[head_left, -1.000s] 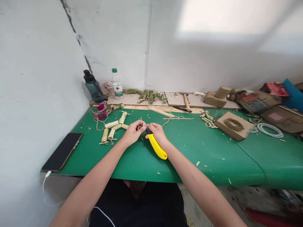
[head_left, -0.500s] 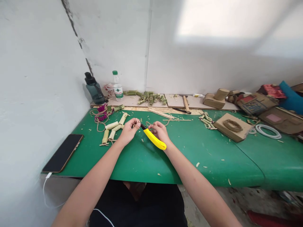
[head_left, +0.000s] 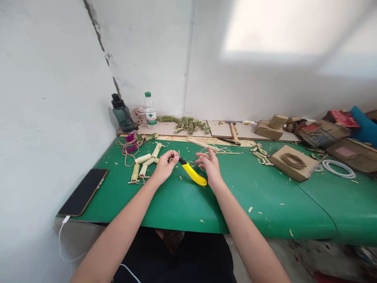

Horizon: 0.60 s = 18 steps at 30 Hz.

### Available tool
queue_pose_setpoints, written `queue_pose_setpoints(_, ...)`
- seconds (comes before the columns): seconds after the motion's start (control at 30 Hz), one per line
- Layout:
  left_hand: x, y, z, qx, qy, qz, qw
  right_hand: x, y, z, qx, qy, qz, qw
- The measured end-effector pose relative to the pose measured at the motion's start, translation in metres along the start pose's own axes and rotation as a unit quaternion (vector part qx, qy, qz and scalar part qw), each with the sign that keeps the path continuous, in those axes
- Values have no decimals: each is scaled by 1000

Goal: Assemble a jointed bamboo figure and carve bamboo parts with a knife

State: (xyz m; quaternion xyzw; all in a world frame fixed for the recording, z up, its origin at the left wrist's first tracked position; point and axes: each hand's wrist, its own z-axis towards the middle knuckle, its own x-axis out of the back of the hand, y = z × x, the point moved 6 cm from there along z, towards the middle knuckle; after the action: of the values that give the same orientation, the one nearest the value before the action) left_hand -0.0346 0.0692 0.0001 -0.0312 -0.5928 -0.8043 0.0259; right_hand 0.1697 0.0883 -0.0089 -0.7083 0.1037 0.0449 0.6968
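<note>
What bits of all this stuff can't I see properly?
All in the head view:
- Tip of the yellow-handled tool: hidden by the left hand.
- Patterned tub: partly behind the clear bottle.
- Bottle's small print: too tiny to read.
- White cable: passes behind the left arm; the bottom edge cuts it off.

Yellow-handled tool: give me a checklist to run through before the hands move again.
1. Left hand at the black end of the yellow-handled tool: ok.
2. Right hand on the handle: not ok, open and apart from it.
3. Blade covered: cannot tell, too small and partly hidden.
4. Hammer clear of both hands: ok, lying behind them.
5. Phone clear of both hands: ok, off to the left.
</note>
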Motion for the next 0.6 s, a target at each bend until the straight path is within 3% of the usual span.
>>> queue_pose_setpoints(0.1,1,-2,0,-1,2,3,1000,-20,-3,-9,31,-118,-69,990)
queue_pose_setpoints(0.2,1,-2,0,-6,10,4,1000,-38,0,-24,49,-255,-146,955)
queue_pose_setpoints(0.3,2,-1,0,-10,21,4,1000,-41,2,-31,72,-279,-207,935)
queue_pose_setpoints(0.4,3,0,0,-10,31,1,999,-32,-4,-25,89,-207,-202,953)
queue_pose_setpoints(0.5,3,0,-2,-7,31,-2,999,-8,-16,-11,100,-51,-117,987)
queue_pose_setpoints(0.6,1,0,-4,-10,19,6,1000,24,-26,-2,117,106,-5,988)
